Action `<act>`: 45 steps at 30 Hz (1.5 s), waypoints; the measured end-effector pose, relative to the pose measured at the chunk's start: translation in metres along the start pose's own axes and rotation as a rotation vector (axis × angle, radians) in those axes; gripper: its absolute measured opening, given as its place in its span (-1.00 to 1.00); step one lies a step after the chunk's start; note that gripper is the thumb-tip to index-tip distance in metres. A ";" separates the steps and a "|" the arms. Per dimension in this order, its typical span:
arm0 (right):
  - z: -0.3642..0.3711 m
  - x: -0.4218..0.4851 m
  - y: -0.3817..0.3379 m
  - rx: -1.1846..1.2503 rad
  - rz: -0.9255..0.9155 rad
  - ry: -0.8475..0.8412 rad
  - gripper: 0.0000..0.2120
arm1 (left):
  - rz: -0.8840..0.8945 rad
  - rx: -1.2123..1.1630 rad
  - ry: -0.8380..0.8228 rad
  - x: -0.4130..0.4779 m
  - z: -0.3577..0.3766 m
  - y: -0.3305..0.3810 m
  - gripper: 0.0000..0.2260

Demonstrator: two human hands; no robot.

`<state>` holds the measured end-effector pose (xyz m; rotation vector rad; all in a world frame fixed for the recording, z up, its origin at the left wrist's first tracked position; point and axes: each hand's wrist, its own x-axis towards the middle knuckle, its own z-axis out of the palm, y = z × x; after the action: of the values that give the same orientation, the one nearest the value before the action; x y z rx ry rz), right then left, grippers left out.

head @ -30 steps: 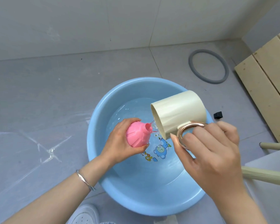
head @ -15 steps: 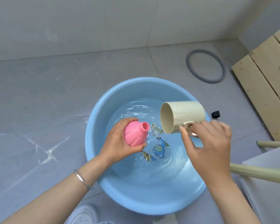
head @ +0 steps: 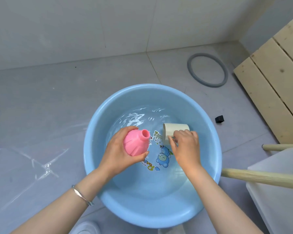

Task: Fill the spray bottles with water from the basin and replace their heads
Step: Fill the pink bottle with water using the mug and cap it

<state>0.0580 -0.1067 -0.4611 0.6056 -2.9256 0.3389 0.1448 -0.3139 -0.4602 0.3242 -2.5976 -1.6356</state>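
A pink spray bottle (head: 136, 144) without its head is gripped by my left hand (head: 115, 155) over the blue basin (head: 98, 132), its open neck tilted up and to the right. My right hand (head: 186, 146) holds a cream cup (head: 174, 130) by its handle, lying on its side low in the basin's water, mouth facing left toward the bottle. Rippling water covers the basin's bottom, where a cartoon print shows. No spray head is in view.
A grey ring (head: 207, 70) lies on the floor behind the basin. A small black cube (head: 219, 119) sits right of the basin. Wooden slats (head: 274, 85) and wooden stool legs (head: 260, 178) stand at the right. A white object (head: 86, 228) shows at the bottom edge.
My right hand stopped pouring into the bottle and lowered the cup down into the basin's water. My left hand has kept the pink bottle in about the same place.
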 end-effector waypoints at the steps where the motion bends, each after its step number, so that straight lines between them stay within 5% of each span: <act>1: 0.002 0.001 -0.002 0.009 0.015 -0.005 -0.64 | 0.000 -0.006 0.000 0.000 0.000 0.000 -0.36; 9: 0.012 0.009 -0.023 0.234 0.188 0.074 -0.68 | -0.025 -0.037 0.012 0.000 -0.001 0.000 -0.36; 14: -0.001 0.016 -0.022 0.842 0.613 0.091 -0.61 | -0.027 -0.052 0.016 0.000 -0.001 0.001 -0.39; 19: -0.019 0.004 -0.019 1.101 0.690 0.123 -0.62 | -0.032 -0.047 0.023 0.001 -0.001 0.000 -0.38; 27: -0.075 -0.013 -0.018 1.104 0.549 0.202 -0.61 | -0.010 -0.017 0.008 0.001 -0.001 0.000 -0.39; 45: -0.124 -0.018 -0.041 0.673 0.235 0.193 -0.69 | 0.021 0.003 -0.013 0.000 0.000 0.001 -0.38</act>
<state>0.1015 -0.1067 -0.3363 0.2624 -2.6542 1.3517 0.1448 -0.3137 -0.4594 0.2859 -2.6038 -1.6332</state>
